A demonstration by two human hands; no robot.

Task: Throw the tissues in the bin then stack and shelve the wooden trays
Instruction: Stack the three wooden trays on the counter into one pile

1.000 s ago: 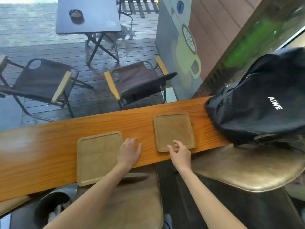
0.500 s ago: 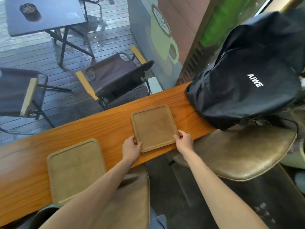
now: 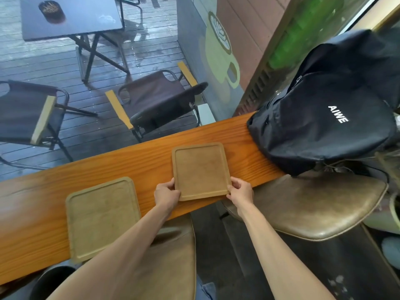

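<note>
From the head view, a long orange-brown wooden desk [image 3: 151,167] runs diagonally from lower left to upper right. Two flat, rectangular light-brown wooden trays with rounded corners and a shallow raised rim lie on it. The right-hand tray [image 3: 201,169] sits near the middle of the desk, its near edge close to the desk's front edge. Both hands grasp this tray at its near corners: the left hand [image 3: 166,194] is curled around the near-left corner with the thumb on the rim, and the right hand [image 3: 241,191] pinches the near-right corner, fingers bent over the rim. Whether the tray is lifted off the desk or resting on it cannot be told.

The left-hand tray [image 3: 101,217] lies flat further to the left, well apart from the held tray, its near edge reaching the desk's front edge; the left forearm passes just beside its right corner.

At the right end of the desk rests a black fabric backpack [image 3: 320,118] with white lettering "AIWE". Below the desk's front edge stand two worn brown leather stool seats [image 3: 320,208]. The dark round opening of a bin [image 3: 52,282] shows at the lower left.
</note>
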